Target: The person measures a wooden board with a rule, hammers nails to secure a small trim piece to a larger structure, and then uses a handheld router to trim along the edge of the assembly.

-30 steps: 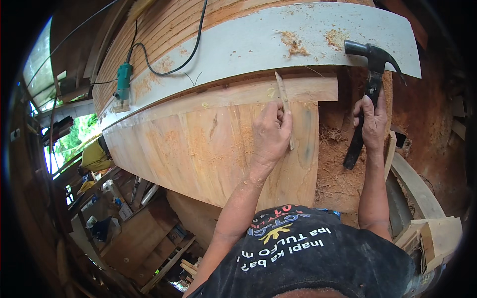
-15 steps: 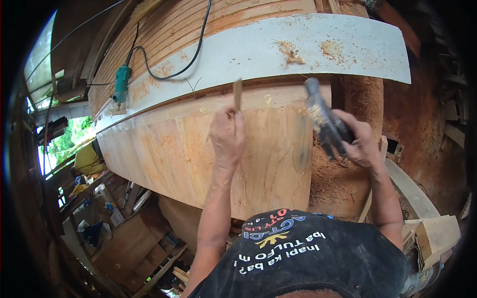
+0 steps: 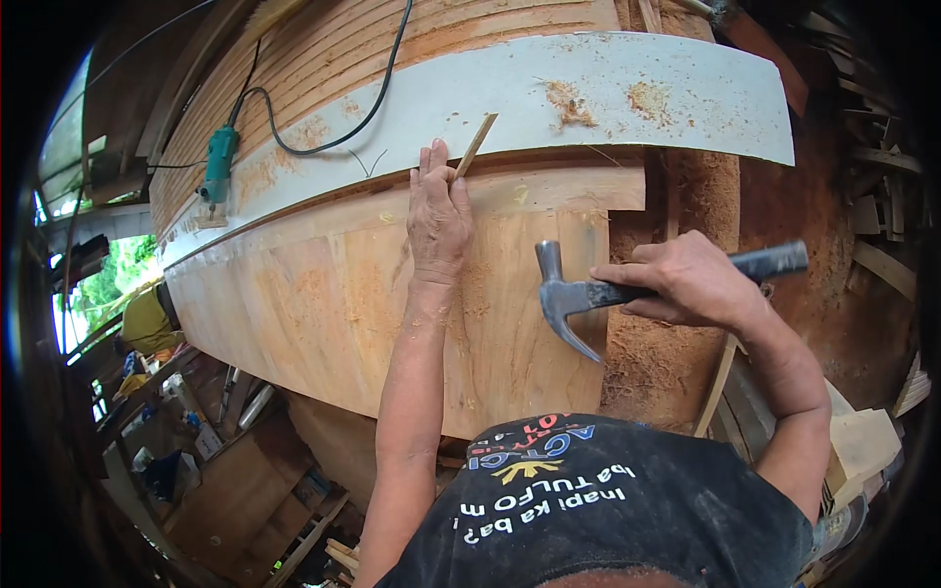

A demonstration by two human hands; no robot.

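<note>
My left hand [image 3: 439, 220] is at the far edge of a broad wooden panel [image 3: 343, 314], its fingers reaching toward the white strip of sheet [image 3: 676, 93] beyond. A thin wooden stick [image 3: 477, 144] is held by its near end between these fingers, slanting up and to the right over the sheet. Over the panel's right end my right hand [image 3: 691, 279] grips a claw hammer [image 3: 588, 296] by its handle. The hammer's head is on the left, with the curved claw toward me, and the black grip sticks out to the right past my wrist.
A green power tool [image 3: 219, 162] with a black cord [image 3: 328, 147] lies at the far left. Sawdust and shavings [image 3: 647, 367] cover the area right of the panel. Grooved boards [image 3: 323, 49] extend beyond the sheet. Wood offcuts [image 3: 853, 451] stand at my right.
My left hand has moved away from me, and the stick now leans right instead of standing nearly upright. The hammer, blurred and steeply angled before, now lies nearly level.
</note>
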